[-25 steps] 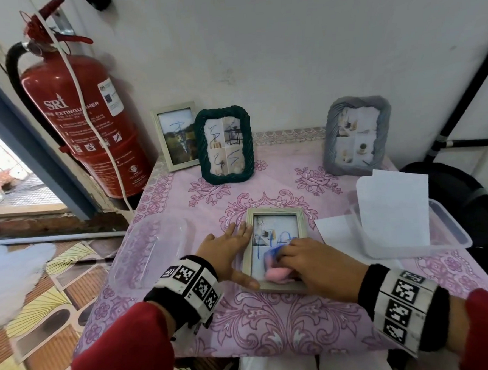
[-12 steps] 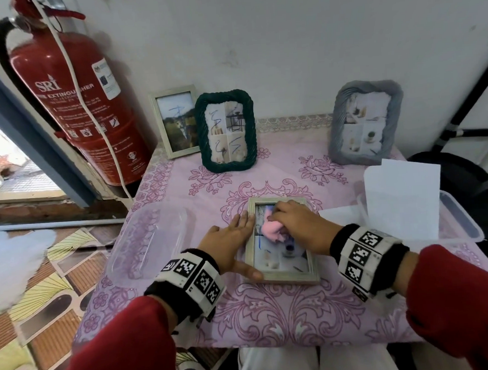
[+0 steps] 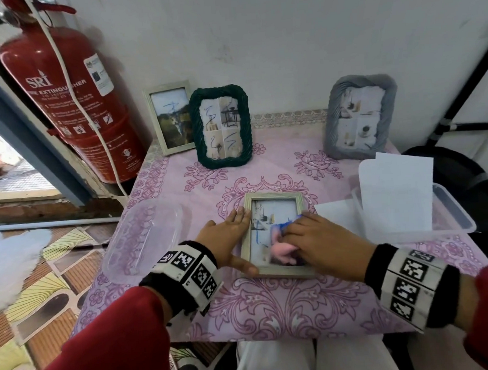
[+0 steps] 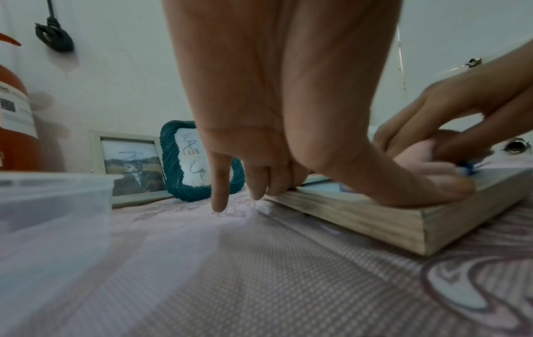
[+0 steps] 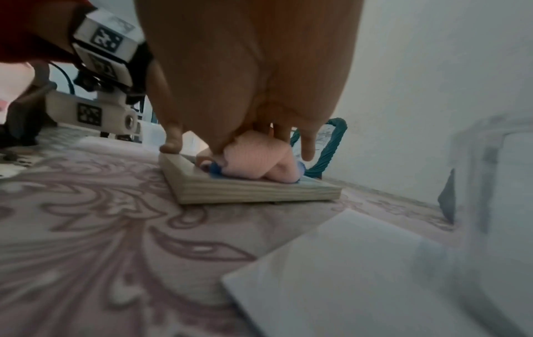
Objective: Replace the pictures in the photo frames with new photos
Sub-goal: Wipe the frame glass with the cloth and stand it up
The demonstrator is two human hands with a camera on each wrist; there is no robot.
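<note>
A pale wooden photo frame [image 3: 272,197] [image 4: 375,219] [image 5: 245,189] lies flat on the pink patterned tablecloth [image 3: 273,303], its picture marked with blue scribbles. My left hand [image 3: 229,237] [image 4: 259,114] lies flat against the frame's left edge, thumb on the near corner, fingers straight. My right hand [image 3: 311,238] [image 5: 245,79] presses a pink cloth [image 3: 281,249] [image 5: 256,164] [image 4: 415,155] onto the glass, fingers curled over it. Three more frames stand at the wall: a pale wooden one [image 3: 171,117], a dark green braided one [image 3: 220,126] and a grey braided one [image 3: 360,114].
A clear plastic lid or tub [image 3: 143,236] lies left of the frame. A clear container [image 3: 450,218] with white sheets [image 3: 394,192] stands at the right, another white sheet [image 5: 346,273] beside it. A red fire extinguisher [image 3: 68,89] hangs at the left wall.
My right hand with the pink cloth has moved from the frame's upper part back toward its lower right. The left hand has stayed on the frame's left edge.
</note>
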